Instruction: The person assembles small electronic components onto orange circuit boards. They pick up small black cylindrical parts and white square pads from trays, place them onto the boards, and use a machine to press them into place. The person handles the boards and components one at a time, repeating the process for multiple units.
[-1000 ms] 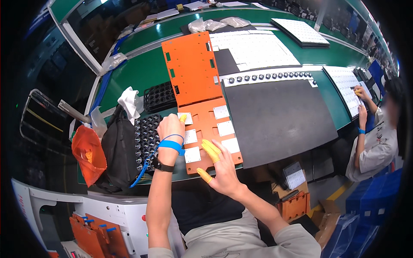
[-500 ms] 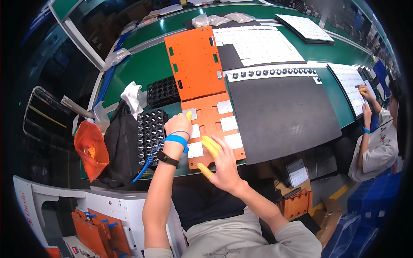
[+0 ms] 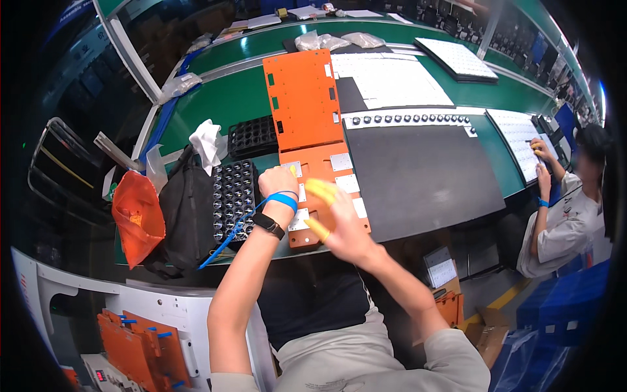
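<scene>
An orange hinged fixture [image 3: 315, 155] lies in front of me, its orange lid [image 3: 302, 98] folded back away from me. Small silvery plates [image 3: 340, 162] with holes sit in two columns on its near half. My left hand [image 3: 278, 181], with a blue band and a black watch on the wrist, is curled closed at the fixture's left column; a yellow finger cot shows at a plate, and whatever it grips is hidden. Above the fixture's near right part is my right hand [image 3: 343, 225], slightly blurred, its yellow-capped fingers spread with nothing visible in them.
Left of the fixture stand a black tray of round dark parts [image 3: 234, 189], a second black tray [image 3: 252, 136], a black bag [image 3: 176, 206] and an orange bag [image 3: 138, 215]. Rightward lie a black mat [image 3: 428, 173] and a strip of round parts [image 3: 408, 119]. A co-worker [image 3: 562, 215] works at far right.
My right hand has lifted and shifted slightly up and right over the fixture. My left hand stays at the left column, its fingers curled. The whole view has shifted a little.
</scene>
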Demonstrator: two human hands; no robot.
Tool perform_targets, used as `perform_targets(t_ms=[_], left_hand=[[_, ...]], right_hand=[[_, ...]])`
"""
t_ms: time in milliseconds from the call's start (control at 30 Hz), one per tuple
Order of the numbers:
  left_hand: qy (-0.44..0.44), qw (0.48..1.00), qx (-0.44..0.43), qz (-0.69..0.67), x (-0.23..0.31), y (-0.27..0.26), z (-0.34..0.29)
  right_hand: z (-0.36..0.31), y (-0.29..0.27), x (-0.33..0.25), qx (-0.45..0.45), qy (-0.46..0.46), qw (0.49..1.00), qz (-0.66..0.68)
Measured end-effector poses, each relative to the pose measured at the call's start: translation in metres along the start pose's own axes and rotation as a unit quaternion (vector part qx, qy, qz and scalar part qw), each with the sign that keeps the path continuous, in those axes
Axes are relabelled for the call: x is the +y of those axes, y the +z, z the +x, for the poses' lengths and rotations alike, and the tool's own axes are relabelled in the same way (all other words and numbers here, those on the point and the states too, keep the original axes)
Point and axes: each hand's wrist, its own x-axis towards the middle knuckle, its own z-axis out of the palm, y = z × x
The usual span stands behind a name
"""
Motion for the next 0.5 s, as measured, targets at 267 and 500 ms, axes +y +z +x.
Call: perform_targets(t_ms=[267,500], left_hand=[[-0.040,0.988,0.127,-0.079,-0.019,-0.010,-0.023],[-0.015,0.934,0.112,-0.339,-0.048,-0.084,-0.148]], right_hand=[[0.114,-0.012,0.076,0.083,0.064,0.987,-0.124],[0.163,-0.013,0.099,0.056,0.252,0.964,-0.060]])
